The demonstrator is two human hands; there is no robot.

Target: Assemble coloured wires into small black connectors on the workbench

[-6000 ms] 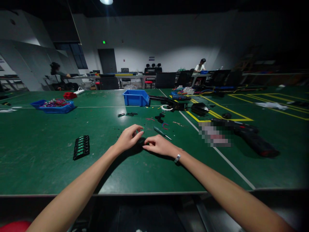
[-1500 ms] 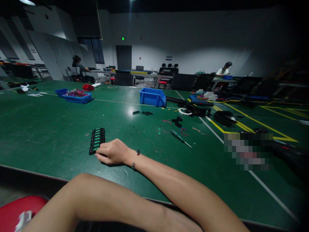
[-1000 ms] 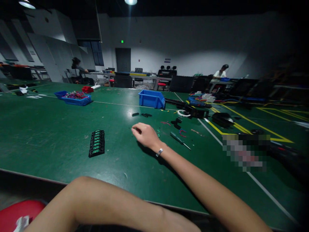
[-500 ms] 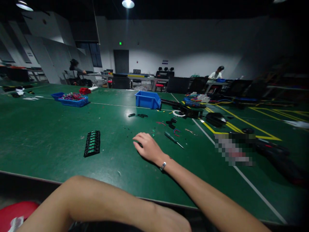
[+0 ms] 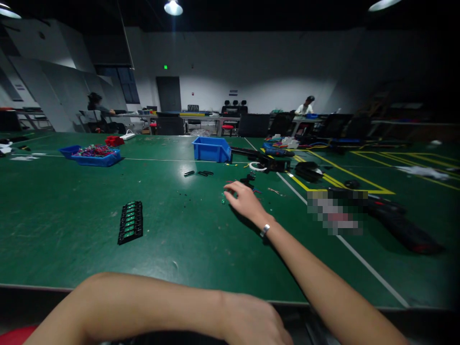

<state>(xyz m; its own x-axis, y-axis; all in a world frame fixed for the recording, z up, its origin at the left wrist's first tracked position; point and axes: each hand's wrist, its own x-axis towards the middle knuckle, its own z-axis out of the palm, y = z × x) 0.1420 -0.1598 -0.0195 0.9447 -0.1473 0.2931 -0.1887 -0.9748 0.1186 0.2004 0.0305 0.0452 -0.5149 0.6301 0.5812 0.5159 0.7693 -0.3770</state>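
My right hand [image 5: 245, 202], with a silver band at its wrist, is over the green table, its fingers bent and thumb apart. Nothing shows between them. Small green pieces [image 5: 223, 201] lie just left of its thumb, and black parts [image 5: 247, 179] are just beyond it. The screwdriver seen earlier is hidden behind the hand. At the table's front edge, my left hand [image 5: 253, 320] hangs low with the back of the hand up; its fingers are out of sight. A black holder with a row of green circuit boards [image 5: 131, 222] lies on the left.
A blue bin [image 5: 211, 149] stands near the middle back, and a blue tray of coloured wires [image 5: 96, 155] sits at back left. Short black strips [image 5: 199, 173] lie between them. A black power tool [image 5: 398, 223] rests on the right. Two people sit at far tables.
My right hand has moved right and slightly away, covering the spot where the screwdriver lay. The view has turned a little to the right. My left hand stays low by the edge.
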